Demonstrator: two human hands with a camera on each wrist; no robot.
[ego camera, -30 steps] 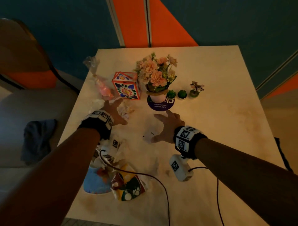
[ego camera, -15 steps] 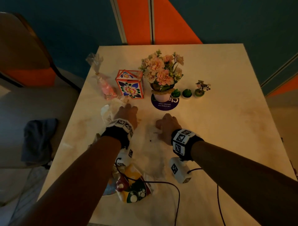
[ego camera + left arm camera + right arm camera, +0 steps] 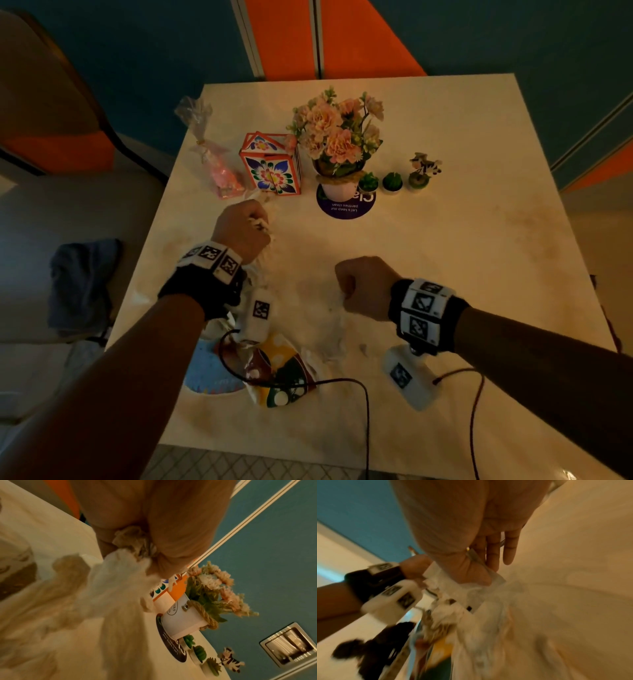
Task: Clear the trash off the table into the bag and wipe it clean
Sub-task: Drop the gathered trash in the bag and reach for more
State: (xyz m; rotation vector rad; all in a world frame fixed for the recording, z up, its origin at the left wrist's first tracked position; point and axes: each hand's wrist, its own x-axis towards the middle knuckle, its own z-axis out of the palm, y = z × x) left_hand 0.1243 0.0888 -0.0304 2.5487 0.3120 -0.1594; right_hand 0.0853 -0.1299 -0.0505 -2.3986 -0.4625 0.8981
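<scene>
Both hands are fisted on the thin white bag: the left hand (image 3: 241,229) bunches its edge near the tabletop's (image 3: 479,240) left edge, the right hand (image 3: 363,287) pinches it mid-tabletop. 0.5 s ago both pressed lower on the tabletop. The bag (image 3: 322,329) lies between them, colourful trash (image 3: 274,373) inside near the front-left corner. Only the right wrist view shows thumb-and-finger pinching the film
</scene>
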